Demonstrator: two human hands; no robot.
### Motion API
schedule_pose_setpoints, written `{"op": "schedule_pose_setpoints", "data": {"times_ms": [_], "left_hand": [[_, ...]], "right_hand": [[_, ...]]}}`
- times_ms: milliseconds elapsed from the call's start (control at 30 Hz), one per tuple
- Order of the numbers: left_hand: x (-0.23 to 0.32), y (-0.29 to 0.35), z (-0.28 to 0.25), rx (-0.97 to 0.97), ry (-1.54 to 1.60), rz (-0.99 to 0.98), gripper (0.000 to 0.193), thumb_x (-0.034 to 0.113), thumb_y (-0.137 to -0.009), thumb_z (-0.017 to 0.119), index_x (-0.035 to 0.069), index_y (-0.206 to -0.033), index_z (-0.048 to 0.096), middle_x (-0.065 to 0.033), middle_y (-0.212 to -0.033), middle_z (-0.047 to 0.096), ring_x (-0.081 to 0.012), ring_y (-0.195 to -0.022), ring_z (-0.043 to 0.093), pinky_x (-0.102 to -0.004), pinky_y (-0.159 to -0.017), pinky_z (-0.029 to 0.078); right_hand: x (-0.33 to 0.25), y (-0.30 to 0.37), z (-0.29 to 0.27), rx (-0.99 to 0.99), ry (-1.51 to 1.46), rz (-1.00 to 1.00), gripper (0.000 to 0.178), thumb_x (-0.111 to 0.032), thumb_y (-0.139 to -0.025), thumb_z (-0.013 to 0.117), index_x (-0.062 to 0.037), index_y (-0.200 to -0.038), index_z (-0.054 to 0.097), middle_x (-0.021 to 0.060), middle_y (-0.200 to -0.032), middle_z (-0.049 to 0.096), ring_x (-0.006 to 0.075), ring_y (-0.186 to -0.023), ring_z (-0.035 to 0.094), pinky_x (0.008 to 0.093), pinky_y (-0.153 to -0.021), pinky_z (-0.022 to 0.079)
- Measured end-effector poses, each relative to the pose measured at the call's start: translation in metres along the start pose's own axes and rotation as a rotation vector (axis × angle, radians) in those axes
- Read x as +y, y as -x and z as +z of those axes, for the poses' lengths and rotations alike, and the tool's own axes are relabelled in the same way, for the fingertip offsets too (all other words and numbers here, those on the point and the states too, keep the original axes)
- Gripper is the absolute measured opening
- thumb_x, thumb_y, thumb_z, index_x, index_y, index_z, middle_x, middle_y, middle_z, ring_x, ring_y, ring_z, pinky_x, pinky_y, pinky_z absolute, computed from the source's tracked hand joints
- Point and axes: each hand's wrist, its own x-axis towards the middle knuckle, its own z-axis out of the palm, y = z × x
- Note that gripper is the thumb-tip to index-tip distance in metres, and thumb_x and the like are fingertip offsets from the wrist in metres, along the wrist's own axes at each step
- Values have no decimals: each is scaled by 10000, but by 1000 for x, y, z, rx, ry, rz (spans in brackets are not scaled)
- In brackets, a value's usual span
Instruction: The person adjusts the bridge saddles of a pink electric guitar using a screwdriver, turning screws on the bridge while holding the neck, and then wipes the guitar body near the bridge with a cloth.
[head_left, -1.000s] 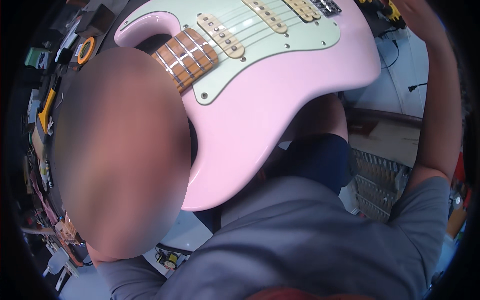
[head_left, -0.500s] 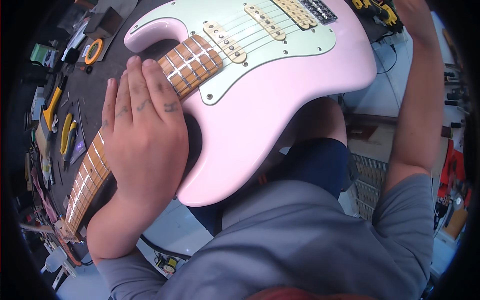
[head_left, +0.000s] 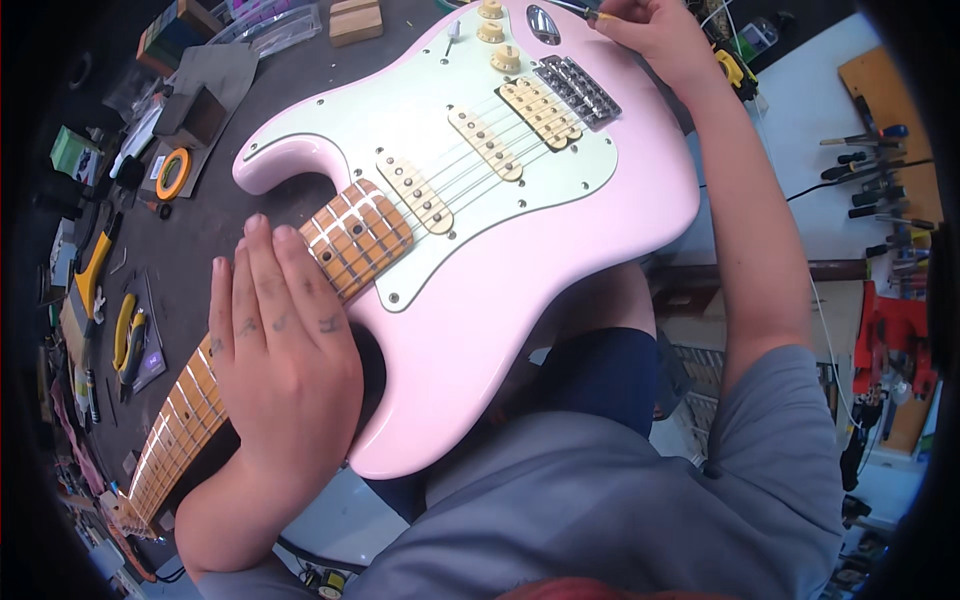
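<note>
A pink electric guitar (head_left: 480, 330) with a pale green pickguard (head_left: 345, 125) lies face up, strings upward. My left hand (head_left: 285, 350) rests flat across the strings on its wooden neck (head_left: 180, 420), near the body. Those fingers are stretched out; the thumb is hidden. Beside the oval metal jack plate (head_left: 543, 25) at the top, my right hand (head_left: 655, 38) pinches a slim piece (head_left: 597, 15) with a yellowish part. Whether it is a cable end or a tool I cannot tell. Between the hands are the cream pickups (head_left: 485, 143), the metal bridge (head_left: 580, 92) and cream knobs (head_left: 505, 58).
On the dark bench at left lie yellow-handled pliers (head_left: 128, 340), a yellow cutter (head_left: 95, 265), an orange tape roll (head_left: 173, 174) and a dark block (head_left: 192, 118). A wooden block (head_left: 355, 20) sits beyond the guitar. Screwdrivers (head_left: 880, 185) stand in a rack at right.
The guitar sits lower in view, showing its knobs and jack plate. My right hand has come in from the top right edge to the jack plate. My left hand stays on the neck.
</note>
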Motion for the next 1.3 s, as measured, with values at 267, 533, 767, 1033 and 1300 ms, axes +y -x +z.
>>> {"op": "schedule_pose_setpoints", "data": {"times_ms": [267, 533, 767, 1033, 1300], "left_hand": [[-2, -2, 0, 11, -18, 7, 334, -9, -1008, 569, -149, -1310, 595, -326, -1288, 675, -408, -1175, 713, -533, -1060, 549], [-5, 2, -5, -42, 149, -21, 554, -7, -944, 618, -139, -1466, 487, -346, -1362, 626, -471, -1295, 631, -600, -1125, 479], [-31, -38, -51, -277, 598, -85, 608, 113, -857, 772, -66, -1397, 559, -269, -1300, 667, -434, -1202, 649, -544, -1066, 510], [20, -154, -22, -177, 716, -76, 163, 94, -930, 717, 11, -1070, 719, -194, -1105, 715, -400, -1074, 668, -478, -926, 535], [57, -227, 27, -128, 839, 85, 114, 72, -912, 722, -35, -937, 750, -168, -1167, 741, -362, -1014, 719, -440, -898, 578]], "right_hand": [[26, -30, 14, 16, 255, -115, 194, -128, -922, 764, 7, -1049, 707, 101, -939, 736, 176, -854, 671, 331, -777, 549], [24, -7, 3, -127, 209, -338, 218, -113, -970, 712, -21, -1167, 737, 39, -1044, 739, 133, -942, 675, 297, -859, 544], [32, 6, 9, -510, -151, -466, 144, -10, -919, 701, 18, -1039, 776, 65, -1103, 716, 168, -1073, 651, 300, -958, 504], [36, 2, 13, -541, -243, -503, 171, -32, -893, 721, -4, -1042, 799, 59, -1094, 712, 173, -1064, 668, 302, -950, 525], [41, -1, 13, -478, -150, -560, 193, -84, -864, 729, -25, -1031, 806, 89, -982, 692, 214, -936, 670, 335, -842, 533]]}}
